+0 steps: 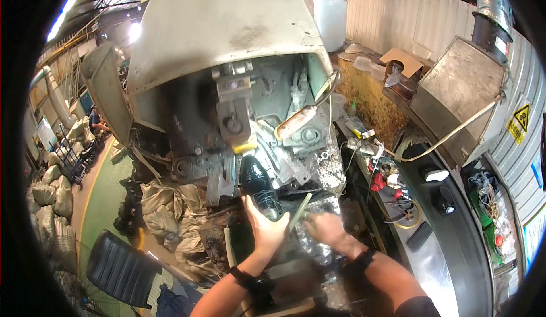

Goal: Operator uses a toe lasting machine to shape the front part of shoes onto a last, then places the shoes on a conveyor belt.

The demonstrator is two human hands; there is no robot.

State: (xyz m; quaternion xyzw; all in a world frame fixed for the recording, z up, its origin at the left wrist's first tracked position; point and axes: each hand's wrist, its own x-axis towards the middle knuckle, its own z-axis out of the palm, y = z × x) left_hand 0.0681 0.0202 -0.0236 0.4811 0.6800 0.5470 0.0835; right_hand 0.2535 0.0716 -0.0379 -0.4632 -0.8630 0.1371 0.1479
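Our left hand (267, 231) grips a black leather lace-up shoe (254, 176), toe toward eleven o'clock; whether our right hand (327, 228) grips, we cannot tell.

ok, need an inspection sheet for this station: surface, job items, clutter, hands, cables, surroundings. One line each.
Surface: grimy metal machine under a pale hood; crumpled shiny sheeting at the front right.
Job items: one black lace-up shoe, toe toward the machine; pale green strip right of its heel.
Clutter: red-handled tools on the right-hand bench.
Hands: left hand grips the shoe's heel end; right hand curled, blurred, beside the strip, grip unclear.
Cables: yellow cord looped near the tools; its ends can't be traced.
Surroundings: black chair and sacks left; yellow warning sign right.
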